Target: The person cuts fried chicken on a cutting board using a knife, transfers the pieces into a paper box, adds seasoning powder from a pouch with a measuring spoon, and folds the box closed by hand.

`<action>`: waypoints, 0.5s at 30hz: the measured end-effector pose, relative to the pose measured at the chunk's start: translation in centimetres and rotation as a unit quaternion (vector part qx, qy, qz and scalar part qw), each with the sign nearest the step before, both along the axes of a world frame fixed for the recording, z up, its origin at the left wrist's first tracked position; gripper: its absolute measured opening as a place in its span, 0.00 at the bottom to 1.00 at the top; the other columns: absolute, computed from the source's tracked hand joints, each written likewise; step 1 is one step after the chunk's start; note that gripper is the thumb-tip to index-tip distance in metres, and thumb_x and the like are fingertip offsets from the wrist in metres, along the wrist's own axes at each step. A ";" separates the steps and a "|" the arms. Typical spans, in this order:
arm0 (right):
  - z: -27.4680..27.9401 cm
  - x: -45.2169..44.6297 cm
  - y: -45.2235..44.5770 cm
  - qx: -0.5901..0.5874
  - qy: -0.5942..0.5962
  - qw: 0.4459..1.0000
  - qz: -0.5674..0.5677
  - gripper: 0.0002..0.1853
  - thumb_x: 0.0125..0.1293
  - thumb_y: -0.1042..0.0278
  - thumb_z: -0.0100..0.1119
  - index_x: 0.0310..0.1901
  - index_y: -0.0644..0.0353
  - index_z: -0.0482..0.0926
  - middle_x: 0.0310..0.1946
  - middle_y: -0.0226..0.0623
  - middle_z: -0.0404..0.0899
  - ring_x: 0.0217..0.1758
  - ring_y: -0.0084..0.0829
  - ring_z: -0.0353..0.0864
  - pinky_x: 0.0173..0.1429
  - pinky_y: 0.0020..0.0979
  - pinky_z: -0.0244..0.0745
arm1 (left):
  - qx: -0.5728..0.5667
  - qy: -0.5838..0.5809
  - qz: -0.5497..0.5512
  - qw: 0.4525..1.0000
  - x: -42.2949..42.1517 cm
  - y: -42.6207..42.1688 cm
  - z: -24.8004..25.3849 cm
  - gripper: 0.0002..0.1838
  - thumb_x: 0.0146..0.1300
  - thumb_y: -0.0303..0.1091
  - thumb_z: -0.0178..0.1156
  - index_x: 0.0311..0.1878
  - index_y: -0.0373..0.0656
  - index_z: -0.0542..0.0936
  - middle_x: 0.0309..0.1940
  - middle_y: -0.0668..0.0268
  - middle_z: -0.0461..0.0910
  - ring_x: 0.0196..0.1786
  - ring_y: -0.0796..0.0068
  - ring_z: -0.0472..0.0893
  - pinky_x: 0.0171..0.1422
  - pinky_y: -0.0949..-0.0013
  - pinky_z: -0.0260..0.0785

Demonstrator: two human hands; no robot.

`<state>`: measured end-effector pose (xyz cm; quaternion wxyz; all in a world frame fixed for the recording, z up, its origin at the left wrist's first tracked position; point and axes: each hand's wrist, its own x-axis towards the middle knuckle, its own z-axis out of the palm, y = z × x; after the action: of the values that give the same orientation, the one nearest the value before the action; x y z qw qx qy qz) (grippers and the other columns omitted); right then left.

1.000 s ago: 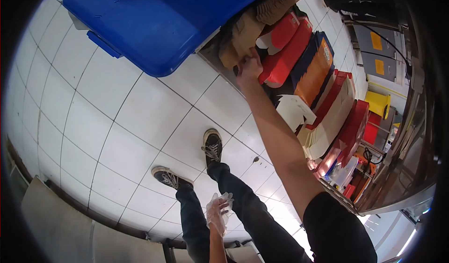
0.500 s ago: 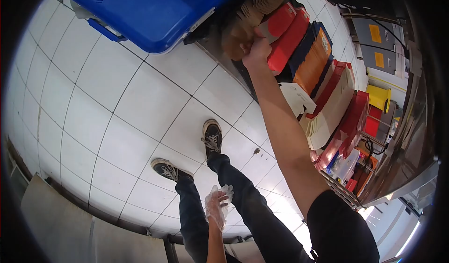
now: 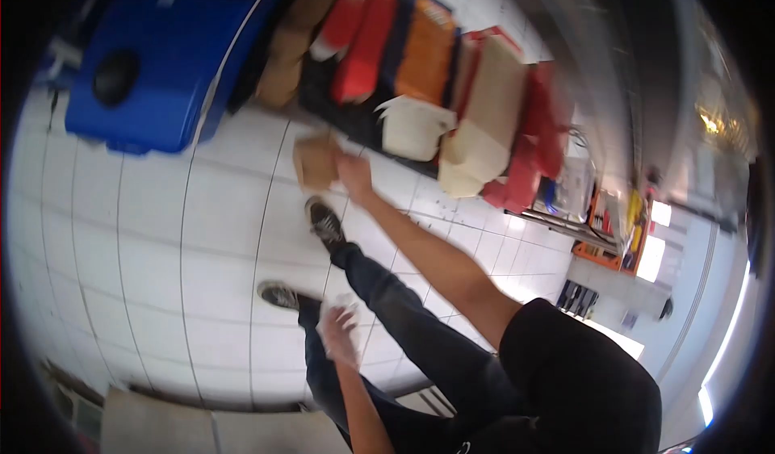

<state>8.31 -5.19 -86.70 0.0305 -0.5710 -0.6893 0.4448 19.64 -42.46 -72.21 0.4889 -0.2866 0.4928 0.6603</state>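
Note:
My right hand, bare, is closed on the near side of a small brown cardboard box, held over the floor in front of my shoes. Which faces of the box are open I cannot tell through the blur. Low in front of my legs, my left hand wears a clear plastic glove. Its fingers are loosely apart and nothing shows in them. Beyond the right hand stand stacks of folded cartons: brown ones, red ones, an orange and dark blue stack and cream ones.
A large blue lidded container stands at the upper left. White tiles cover the floor under my shoes. A metal counter runs behind me. To the right are a shelf and an orange crate.
My right hand has come away from the carton stacks with the brown cardboard box, back toward my body. The view has turned, and my gloved left hand stays low.

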 end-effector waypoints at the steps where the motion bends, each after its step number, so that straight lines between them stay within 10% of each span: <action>1: 5.1 2.9 -2.0 -0.003 -0.041 0.999 -0.015 0.19 0.72 0.54 0.62 0.43 0.65 0.89 0.36 0.44 0.89 0.37 0.34 0.88 0.49 0.37 0.80 | -0.019 0.024 -0.022 0.999 -1.8 -0.9 0.8 0.26 0.78 0.50 0.51 0.71 0.45 0.73 0.64 0.59 0.78 0.59 0.63 0.80 0.61 0.57 0.70; 8: 32.1 32.7 -17.3 0.092 -0.133 0.983 -0.083 0.19 0.67 0.51 0.59 0.40 0.60 0.87 0.34 0.53 0.88 0.37 0.52 0.89 0.42 0.49 0.81 | 0.055 0.163 -0.081 0.982 -15.6 -6.2 17.0 0.31 0.75 0.55 0.49 0.73 0.46 0.69 0.66 0.59 0.76 0.60 0.60 0.78 0.60 0.53 0.70; 11: 43.2 43.9 -23.7 -0.054 -0.175 0.960 -0.214 0.12 0.62 0.59 0.60 0.37 0.56 0.87 0.34 0.41 0.91 0.37 0.38 0.90 0.41 0.44 0.83 | 0.063 0.150 -0.248 0.955 -19.3 -7.8 22.3 0.37 0.74 0.64 0.45 0.77 0.51 0.65 0.73 0.57 0.69 0.70 0.52 0.70 0.72 0.40 0.60; 15: 46.2 58.6 -33.4 0.118 -0.210 0.876 -0.418 0.16 0.65 0.61 0.55 0.44 0.62 0.86 0.43 0.54 0.89 0.48 0.54 0.89 0.51 0.52 0.82 | 0.061 0.181 -0.378 0.906 -18.3 -6.7 28.2 0.38 0.75 0.64 0.41 0.79 0.51 0.64 0.77 0.58 0.66 0.74 0.49 0.67 0.74 0.36 0.59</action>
<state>66.95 -38.56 -40.46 0.1351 -0.8779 -0.4243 0.1760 1.31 -49.17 -44.00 0.6206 0.0759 0.6028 0.4957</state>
